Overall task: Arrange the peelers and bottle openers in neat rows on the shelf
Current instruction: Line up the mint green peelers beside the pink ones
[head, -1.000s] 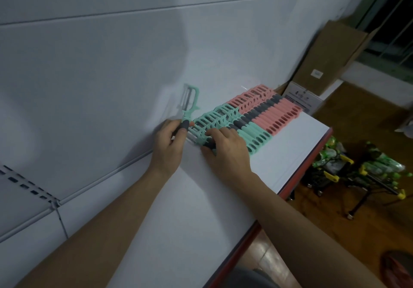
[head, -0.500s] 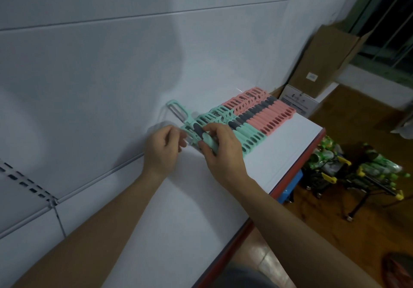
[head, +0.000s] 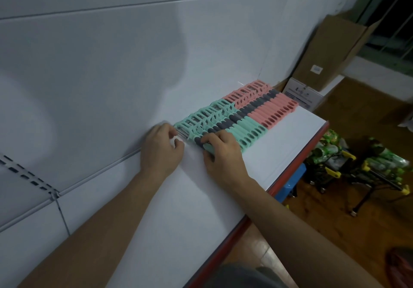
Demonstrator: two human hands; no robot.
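A white shelf [head: 201, 198] carries 1 tight row of peelers [head: 243, 117] lying side by side, blade heads toward the back wall [head: 111, 64]. Mint ones fill the row's near end and pink ones its far end, probably grouped by colour for tidiness. The 2 hands sit apart at the row's near end. The right hand [head: 223, 151] curls over the endmost mint peeler [head: 184, 131] at its handle, likely snugging it against its neighbour. The left hand [head: 161, 151], fingers curled, meets its blade head; whether it pinches is unclear.
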